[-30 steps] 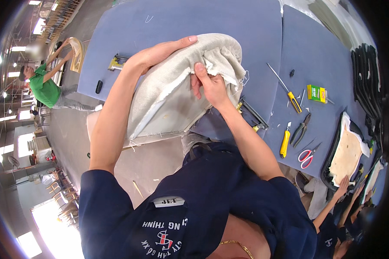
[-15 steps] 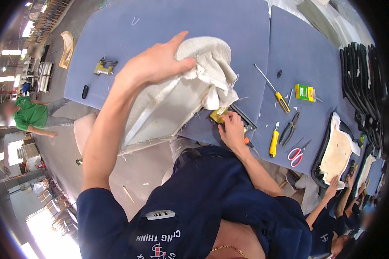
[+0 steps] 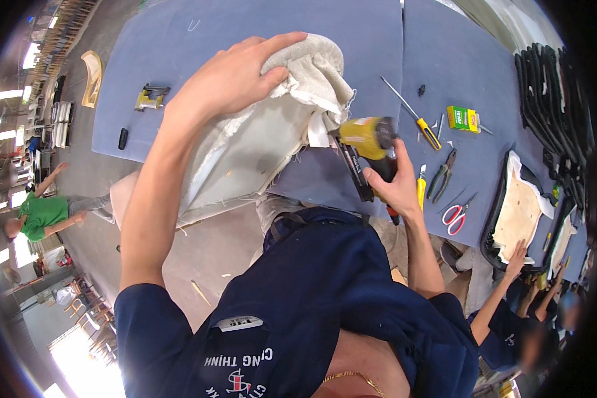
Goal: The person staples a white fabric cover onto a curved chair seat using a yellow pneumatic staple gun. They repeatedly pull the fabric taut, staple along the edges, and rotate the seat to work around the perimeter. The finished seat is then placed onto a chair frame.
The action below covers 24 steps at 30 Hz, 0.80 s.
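A seat panel (image 3: 235,159), wrapped in pale grey-beige fabric, rests tilted over the near edge of the blue table, its underside toward me. My left hand (image 3: 235,76) grips its far corner, the thumb pressing gathered fabric (image 3: 315,79) while the fingers lie over the outer side. Raised in my right hand (image 3: 399,184) is a yellow and black staple gun (image 3: 368,136), held by its handle, its nose close to the fabric edge. Whether the nose touches the fabric I cannot tell. A white flap (image 3: 318,131) hangs at that edge.
Right of me lie a yellow screwdriver (image 3: 428,132), pliers (image 3: 442,176), scissors (image 3: 454,219), a yellow cutter (image 3: 421,189) and a green-yellow box (image 3: 463,119). A second staple gun (image 3: 151,98) is at left. Black frames (image 3: 550,113) are stacked far right; co-workers stand on both sides.
My right hand has lifted the staple gun off the table and turned it toward the gathered fabric. The left hand keeps its hold on the panel's corner.
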{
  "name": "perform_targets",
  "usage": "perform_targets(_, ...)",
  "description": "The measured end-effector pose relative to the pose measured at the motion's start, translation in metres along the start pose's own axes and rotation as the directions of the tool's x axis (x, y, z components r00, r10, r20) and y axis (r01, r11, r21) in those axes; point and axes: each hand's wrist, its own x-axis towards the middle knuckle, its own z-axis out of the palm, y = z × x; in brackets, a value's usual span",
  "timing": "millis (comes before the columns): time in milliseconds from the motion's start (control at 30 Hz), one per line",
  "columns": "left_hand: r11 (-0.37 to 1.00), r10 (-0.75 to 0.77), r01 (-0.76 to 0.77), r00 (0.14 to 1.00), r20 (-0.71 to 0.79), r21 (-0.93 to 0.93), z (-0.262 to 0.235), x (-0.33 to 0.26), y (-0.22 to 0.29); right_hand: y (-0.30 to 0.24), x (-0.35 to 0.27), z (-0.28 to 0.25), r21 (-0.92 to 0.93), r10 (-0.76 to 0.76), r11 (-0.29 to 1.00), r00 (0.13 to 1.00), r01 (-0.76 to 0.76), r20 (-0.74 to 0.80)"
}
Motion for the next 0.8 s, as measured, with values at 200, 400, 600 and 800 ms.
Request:
perform_targets(200, 0.999, 0.036, -0.036, 0.999, 0.006, -0.019, -0.002, -0.003, 0.002, -0.095, 0.008, -0.006, 0.371, -0.037, 0.929, 0.996, 0.006, 0.076)
perform_targets(400, 1.000, 0.009, -0.010, 1.000, -0.027, -0.028, 0.002, -0.005, 0.013, -0.113, 0.051, 0.042, 0.545, -0.192, 0.828, 0.980, 0.131, 0.055)
perform_targets(600, 1.000, -0.030, 0.031, 0.999, -0.042, 0.005, 0.004, -0.002, 0.011, -0.096, 0.054, 0.058, 0.388, -0.143, 0.916, 0.987, 0.101, 0.079)
perform_targets(800, 0.999, 0.038, -0.038, 0.999, 0.013, -0.018, -0.003, -0.002, -0.001, -0.087, 0.056, 0.066, 0.249, -0.154, 0.958, 0.988, 0.143, 0.027)
